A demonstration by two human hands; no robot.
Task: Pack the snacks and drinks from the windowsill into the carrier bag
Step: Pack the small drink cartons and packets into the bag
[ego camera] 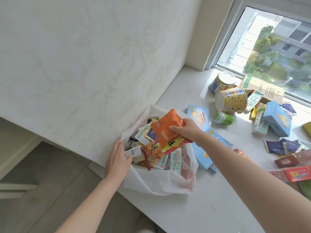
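Locate the orange packet [165,128] directly over the open mouth of the carrier bag [168,184], just clear of the packets already heaped inside. Read its long axis as running from near to far, tipped slightly right at the far end. Find the right grip [184,130] at the packet's right edge, narrowly closed: fingers [173,128] curled onto the printed face, thumb hidden behind. Treat the drop line as straight down and a little left from this grip, onto the red-and-yellow snack packet [152,153] lying topmost. Note the left grip [117,158] at the bag's left rim, fingers laid nearly straight along the fabric, propping the mouth open; cannot tell whether the thumb pinches the rim. Count the right grip as nearer the unpacked stock: yellow tub [230,100], green bottle [223,118] and blue box [276,120] lying to the right and farther back on the windowsill [218,207]. Expect little free room in the bag; lay the packet flat, not on end, to prevent sliding off the heap. Release only once over the centre of the mouth, away from the near-right rim.
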